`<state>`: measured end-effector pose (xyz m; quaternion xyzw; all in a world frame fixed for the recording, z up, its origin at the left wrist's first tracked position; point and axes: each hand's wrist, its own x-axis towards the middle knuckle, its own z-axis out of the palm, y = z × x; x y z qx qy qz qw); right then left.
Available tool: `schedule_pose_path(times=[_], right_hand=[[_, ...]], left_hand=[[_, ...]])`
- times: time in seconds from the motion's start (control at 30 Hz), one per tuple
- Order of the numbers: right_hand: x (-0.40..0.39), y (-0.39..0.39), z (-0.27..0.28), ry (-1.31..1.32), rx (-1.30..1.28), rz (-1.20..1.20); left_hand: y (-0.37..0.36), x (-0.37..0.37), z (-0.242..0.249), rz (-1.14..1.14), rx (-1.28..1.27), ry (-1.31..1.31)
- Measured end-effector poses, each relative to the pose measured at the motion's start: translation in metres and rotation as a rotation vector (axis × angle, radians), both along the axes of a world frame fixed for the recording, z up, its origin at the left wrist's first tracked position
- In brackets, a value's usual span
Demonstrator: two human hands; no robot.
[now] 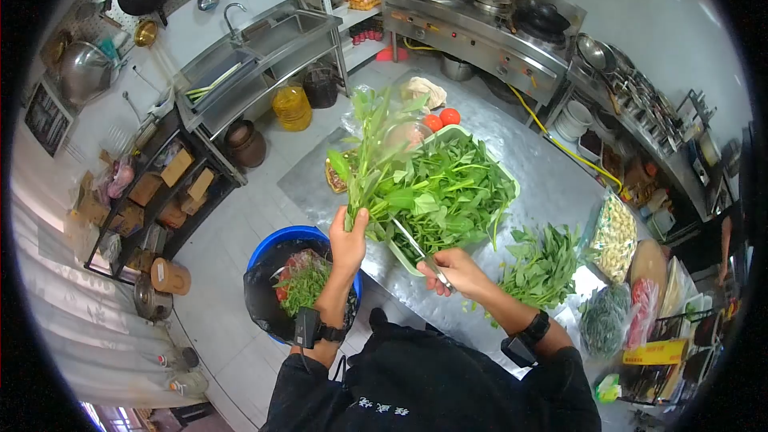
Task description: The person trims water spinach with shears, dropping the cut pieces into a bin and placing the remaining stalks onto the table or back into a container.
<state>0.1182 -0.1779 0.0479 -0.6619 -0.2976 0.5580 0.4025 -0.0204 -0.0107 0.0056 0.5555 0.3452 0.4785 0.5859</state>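
Observation:
My left hand (348, 236) is closed around the stems of an upright bunch of leafy greens (370, 140), which look like water spinach. In my right hand (460, 274) is a knife (414, 240), its narrow blade pointing up and left toward the bunch. The blade lies over the near left side of a pale green basket (408, 258) heaped with more greens (448, 184). A loose pile of greens (544, 264) rests on the metal table to the right of my right hand. Below my left hand stands a blue bin (260, 252) with a black liner and green trimmings inside.
Two tomatoes (450, 116) and a clear-wrapped bowl (406, 134) sit behind the basket on the metal table (552, 172). Bagged food (613, 232) lines the table's right side. A sink (280, 32), stove (480, 40) and low shelf (164, 184) stand around the room.

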Motion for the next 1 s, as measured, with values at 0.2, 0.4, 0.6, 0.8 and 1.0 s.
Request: schedule_pose_path(times=[0.2,0.4,0.6,0.8,1.0], right_hand=[[0.001,-0.003,0.008,-0.042,-0.006,0.060],[0.003,0.000,0.003,0.058,0.057,0.048],[0.003,0.002,0.003,-0.045,0.017,0.063],[0.008,-0.001,-0.008,-0.064,0.044,0.034],[0.011,-0.008,-0.015,-0.078,0.093,-0.070]], left_hand=[[-0.004,0.006,0.003,-0.001,0.025,0.039],[-0.005,0.008,-0.004,-0.033,-0.023,0.051],[-0.008,0.015,-0.006,-0.051,0.056,0.030],[-0.011,0.020,-0.003,-0.119,-0.129,-0.044],[-0.010,0.039,-0.008,-0.122,-0.078,-0.017]])
